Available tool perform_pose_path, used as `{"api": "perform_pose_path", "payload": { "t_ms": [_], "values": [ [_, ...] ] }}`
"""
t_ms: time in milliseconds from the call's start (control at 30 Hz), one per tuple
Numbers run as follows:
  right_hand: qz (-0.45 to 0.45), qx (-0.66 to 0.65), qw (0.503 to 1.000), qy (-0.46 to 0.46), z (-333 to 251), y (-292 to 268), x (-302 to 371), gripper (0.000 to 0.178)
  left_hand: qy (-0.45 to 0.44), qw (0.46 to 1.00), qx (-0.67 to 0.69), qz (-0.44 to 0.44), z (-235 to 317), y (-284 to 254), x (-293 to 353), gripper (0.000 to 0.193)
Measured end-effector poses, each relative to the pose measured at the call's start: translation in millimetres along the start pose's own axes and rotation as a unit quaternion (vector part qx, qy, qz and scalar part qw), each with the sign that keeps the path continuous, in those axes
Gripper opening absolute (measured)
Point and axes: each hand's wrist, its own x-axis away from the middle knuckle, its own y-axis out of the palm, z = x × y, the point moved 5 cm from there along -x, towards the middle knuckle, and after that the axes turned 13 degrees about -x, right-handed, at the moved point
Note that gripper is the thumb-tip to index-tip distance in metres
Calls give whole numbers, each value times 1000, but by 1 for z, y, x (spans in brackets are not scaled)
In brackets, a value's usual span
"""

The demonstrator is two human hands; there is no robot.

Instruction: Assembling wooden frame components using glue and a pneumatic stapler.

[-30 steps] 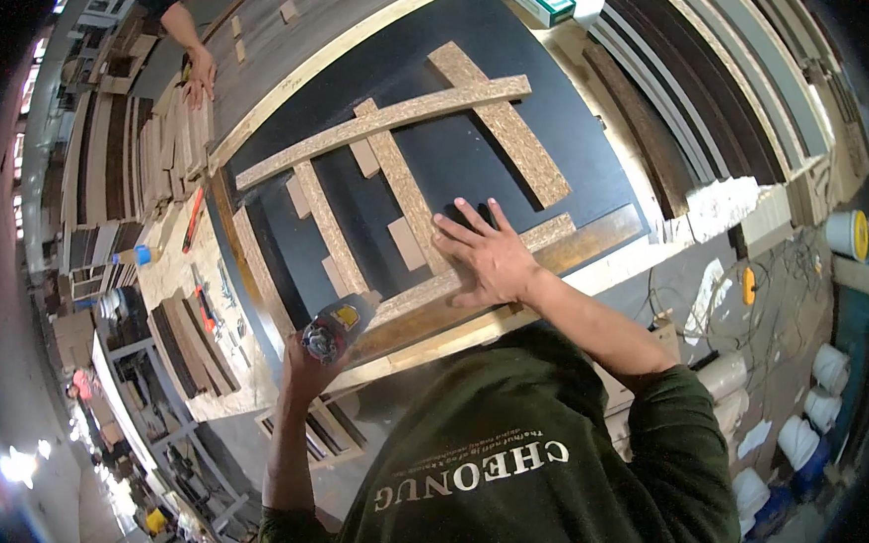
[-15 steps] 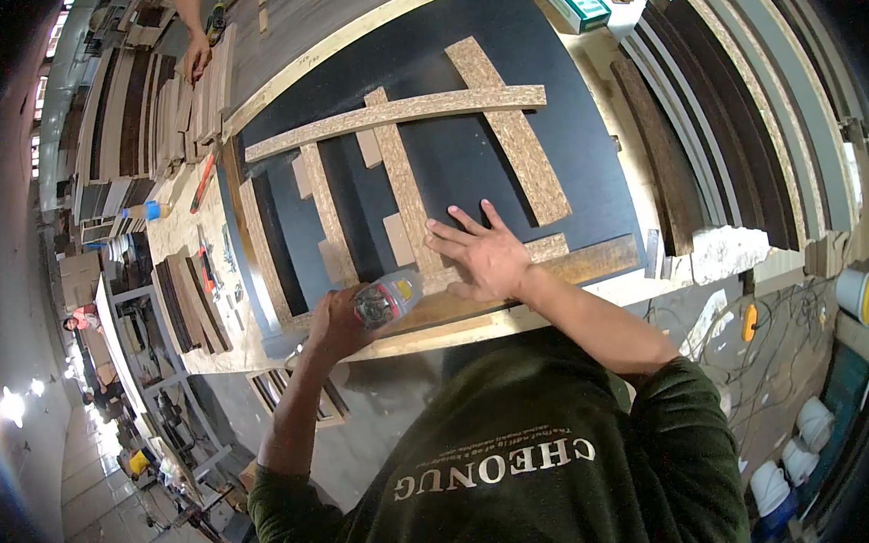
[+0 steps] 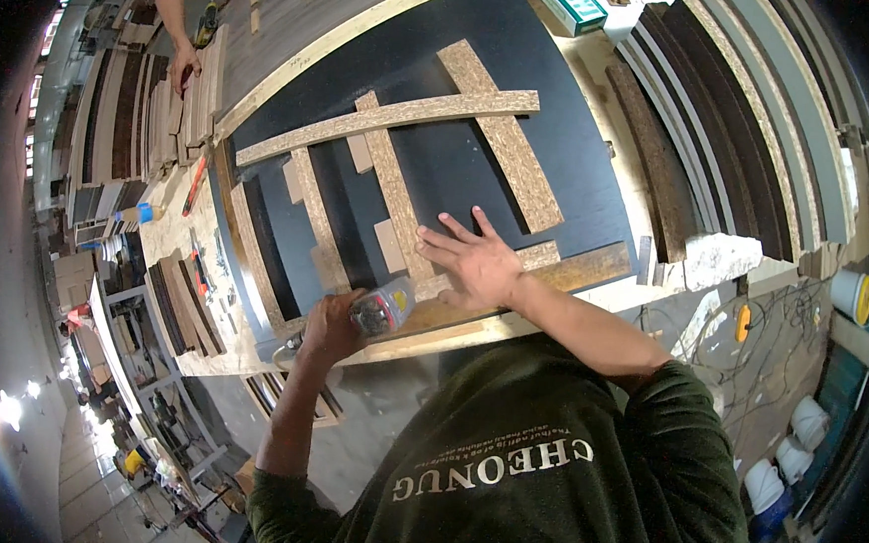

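At the near edge of the chipboard frame [image 3: 392, 181], my right hand [image 3: 476, 268] lies spread while my left hand [image 3: 332, 327] grips a grey tool [image 3: 385, 306].

The left hand [image 3: 330, 327], at lower centre, covers the grip of the tool [image 3: 380, 310]; the tool's own body hides its far end, so contact with the wood cannot be told. The right hand [image 3: 475, 267] covers the middle of the front strip [image 3: 540, 255]. The dark green shirt [image 3: 544, 428] runs off the bottom edge. At upper left, the co-worker's arm [image 3: 172, 15] is cut off by the top edge. At far left, a pink shape [image 3: 78, 318] is too small to identify.
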Motion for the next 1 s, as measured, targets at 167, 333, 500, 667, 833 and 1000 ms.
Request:
{"api": "perform_pose_path", "payload": {
  "t_ms": [167, 333, 500, 667, 833, 1000],
  "values": [
    [-12, 2, 1000, 7, -4, -4, 1, 74, -24, 1000, -9, -15, 3, -6, -1, 43],
    [12, -2, 1000, 11, 0, -1, 0, 74, -6, 1000, -21, -2, 10, -9, -1, 44],
    [11, -1, 1000, 13, -3, -5, 1, 74, 5, 999, -20, 24, 20, -7, -3, 43],
    [15, -12, 1000, 9, -1, -1, 1, 73, -13, 999, -26, 20, 20, -4, -5, 43],
    [11, -17, 1000, 9, -3, -7, 2, 74, 13, 999, -25, 16, 22, 1, -4, 42],
    [-17, -6, 1000, 16, -2, -10, 1, 77, -11, 999, -15, 29, 35, -5, -7, 43]
  ]
}}
